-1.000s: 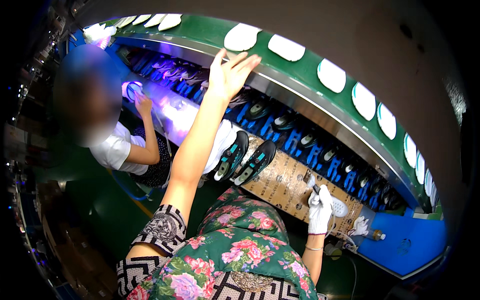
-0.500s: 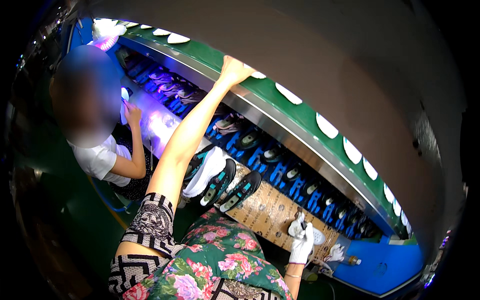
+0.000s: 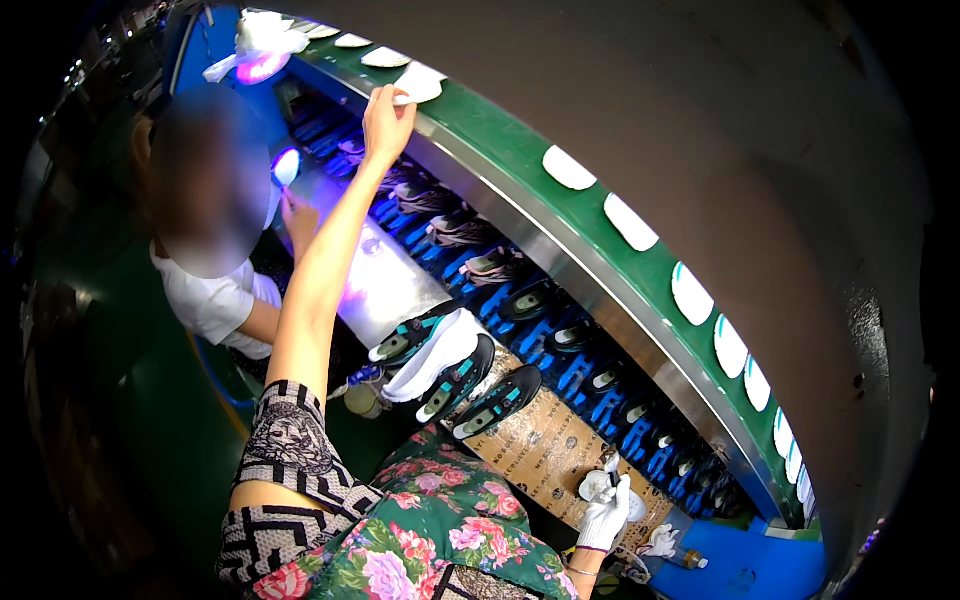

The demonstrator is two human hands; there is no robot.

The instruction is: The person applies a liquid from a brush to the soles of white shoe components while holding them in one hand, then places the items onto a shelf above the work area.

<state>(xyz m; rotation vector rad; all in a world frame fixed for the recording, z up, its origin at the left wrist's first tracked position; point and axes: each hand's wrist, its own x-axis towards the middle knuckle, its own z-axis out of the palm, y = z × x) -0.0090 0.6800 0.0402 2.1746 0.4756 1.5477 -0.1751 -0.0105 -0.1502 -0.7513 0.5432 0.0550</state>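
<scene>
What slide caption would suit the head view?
Bare left hand pinches a white sole over the green belt; gloved right hand grips a small tool.

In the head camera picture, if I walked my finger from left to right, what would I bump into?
A co-worker's white sleeve → the bare left hand → the rightmost black-and-teal shoe → the gloved right hand → a small bottle → white soles.

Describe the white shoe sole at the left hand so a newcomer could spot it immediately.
Start with the long green belt curving across the top and down the right. Follow it up leftward to the bare left hand reaching its near edge. The white shoe sole there is the only one along the belt that a hand touches.
</scene>
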